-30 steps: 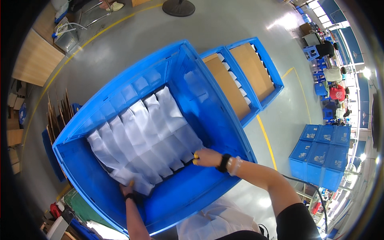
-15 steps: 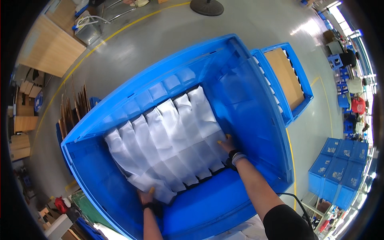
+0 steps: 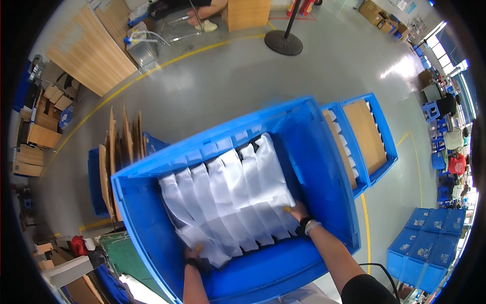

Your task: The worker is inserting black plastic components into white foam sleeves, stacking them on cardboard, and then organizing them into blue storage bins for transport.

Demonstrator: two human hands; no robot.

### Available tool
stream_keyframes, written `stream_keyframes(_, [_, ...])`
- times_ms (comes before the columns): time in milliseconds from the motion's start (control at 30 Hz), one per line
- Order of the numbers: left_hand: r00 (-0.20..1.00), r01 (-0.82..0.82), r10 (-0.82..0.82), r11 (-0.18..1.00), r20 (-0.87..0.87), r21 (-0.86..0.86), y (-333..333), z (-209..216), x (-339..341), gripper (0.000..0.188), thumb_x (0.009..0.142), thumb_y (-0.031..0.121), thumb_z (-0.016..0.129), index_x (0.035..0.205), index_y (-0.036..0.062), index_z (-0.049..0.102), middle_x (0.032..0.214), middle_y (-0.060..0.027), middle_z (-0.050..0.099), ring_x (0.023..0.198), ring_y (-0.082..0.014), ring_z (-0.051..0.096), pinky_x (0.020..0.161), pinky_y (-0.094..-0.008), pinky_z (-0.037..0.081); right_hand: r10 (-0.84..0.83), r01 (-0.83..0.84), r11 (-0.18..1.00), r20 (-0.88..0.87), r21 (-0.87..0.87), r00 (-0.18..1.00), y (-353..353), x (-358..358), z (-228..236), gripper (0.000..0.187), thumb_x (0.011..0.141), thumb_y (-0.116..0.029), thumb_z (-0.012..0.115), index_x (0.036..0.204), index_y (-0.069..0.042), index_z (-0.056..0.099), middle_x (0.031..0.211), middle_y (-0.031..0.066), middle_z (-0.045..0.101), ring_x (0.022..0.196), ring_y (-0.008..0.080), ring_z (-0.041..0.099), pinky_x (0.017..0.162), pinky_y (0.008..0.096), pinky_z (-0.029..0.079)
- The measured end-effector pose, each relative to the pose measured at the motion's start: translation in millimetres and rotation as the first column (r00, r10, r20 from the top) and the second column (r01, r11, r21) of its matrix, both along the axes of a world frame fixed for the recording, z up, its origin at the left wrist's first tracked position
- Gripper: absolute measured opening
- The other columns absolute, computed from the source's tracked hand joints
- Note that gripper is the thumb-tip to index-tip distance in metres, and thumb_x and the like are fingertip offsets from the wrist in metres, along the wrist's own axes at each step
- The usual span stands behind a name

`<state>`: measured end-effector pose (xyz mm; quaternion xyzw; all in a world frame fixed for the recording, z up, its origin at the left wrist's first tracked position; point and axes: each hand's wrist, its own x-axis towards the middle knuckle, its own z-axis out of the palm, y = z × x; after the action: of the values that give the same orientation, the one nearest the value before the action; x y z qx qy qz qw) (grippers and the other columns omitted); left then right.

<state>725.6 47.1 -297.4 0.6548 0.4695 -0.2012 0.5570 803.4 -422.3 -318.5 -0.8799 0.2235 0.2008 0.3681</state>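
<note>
Deep inside a big blue plastic crate (image 3: 324,162) lies a block of white, soft-looking pouches (image 3: 230,195), lined up in two rows with dark edges showing at their ends. My left hand (image 3: 192,253) is closed around the near left corner of the block, its thumb on top of a pouch. At the right end my right hand (image 3: 299,210) grips the block's edge, thumb on top and the other fingers mostly hidden. What lies under the pouches cannot be seen.
Right of the crate stand smaller blue crates with cardboard sheets (image 3: 364,134) and white pouches. Stacked blue boxes (image 3: 420,248) are farther right. Upright cardboard sheets (image 3: 126,137) stand at left. A round black stand base (image 3: 283,43) and a seated person's leg are beyond.
The view has tilted up, so the crate sits lower and more floor shows beyond. Both hands keep their places at the ends of the pouch block.
</note>
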Motion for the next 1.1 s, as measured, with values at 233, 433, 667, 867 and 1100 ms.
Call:
stream_keyframes(233, [0.942,-0.242,0.266,0.961,0.204,-0.137,-0.6,58.7,-33.6,0.048,0.059,-0.006,0.069,0.103,-0.0009,0.053,0.092,-0.0144,0.06,0.078,-0.0257,0.06,0.067,-0.0369,0.052,0.032,-0.03,0.998,0.043,-0.051,0.999,21.1,2.4,111.9,0.046,0.067,-0.032,0.068,0.096,0.002,0.057,0.092,0.0234,0.06,0.086,0.037,0.057,0.076,0.0389,0.046])
stream_keyframes(433, [0.907,-0.289,0.355,0.916,0.225,-0.278,-26.0,149.0,-24.7,0.044,0.06,-0.014,0.063,0.101,0.0,0.053,0.088,-0.0128,0.06,0.074,-0.0253,0.061,0.065,-0.0358,0.052,0.027,-0.029,0.999,0.141,0.014,0.99,-11.3,-12.6,191.2,0.041,0.066,-0.026,0.071,0.095,0.0,0.058,0.09,0.0204,0.061,0.087,0.0342,0.058,0.075,0.0372,0.046])
stream_keyframes(667, [0.884,-0.358,0.399,0.913,0.243,-0.195,-27.8,163.2,-20.2,0.051,0.06,-0.017,0.063,0.103,0.0016,0.044,0.091,-0.0131,0.058,0.075,-0.0261,0.06,0.064,-0.0383,0.053,0.014,-0.027,0.997,0.188,0.068,0.982,-8.7,-13.2,230.4,0.04,0.067,-0.022,0.072,0.096,0.001,0.058,0.092,0.0166,0.062,0.088,0.0288,0.06,0.078,0.034,0.046])
stream_keyframes(867, [0.9,-0.334,0.371,0.924,0.228,-0.186,-33.5,164.0,-7.8,0.053,0.06,-0.017,0.063,0.104,0.0042,0.044,0.091,-0.0134,0.058,0.076,-0.0276,0.06,0.063,-0.0419,0.053,-0.005,-0.004,0.999,0.224,0.037,0.975,-9.8,-5.6,196.7,0.037,0.066,-0.017,0.072,0.095,0.002,0.058,0.091,0.0162,0.063,0.087,0.0277,0.06,0.077,0.033,0.047])
stream_keyframes(1100, [0.865,-0.346,0.392,0.918,0.313,-0.193,-27.0,137.1,-14.8,0.053,0.056,-0.016,0.066,0.102,0.0023,0.047,0.09,-0.0129,0.058,0.075,-0.0268,0.059,0.064,-0.0399,0.052,-0.068,0.043,0.991,0.2,0.129,0.977,-6.5,-3.9,187.8,0.038,0.066,-0.019,0.073,0.095,0.001,0.059,0.092,0.0156,0.063,0.086,0.027,0.061,0.075,0.0328,0.047])
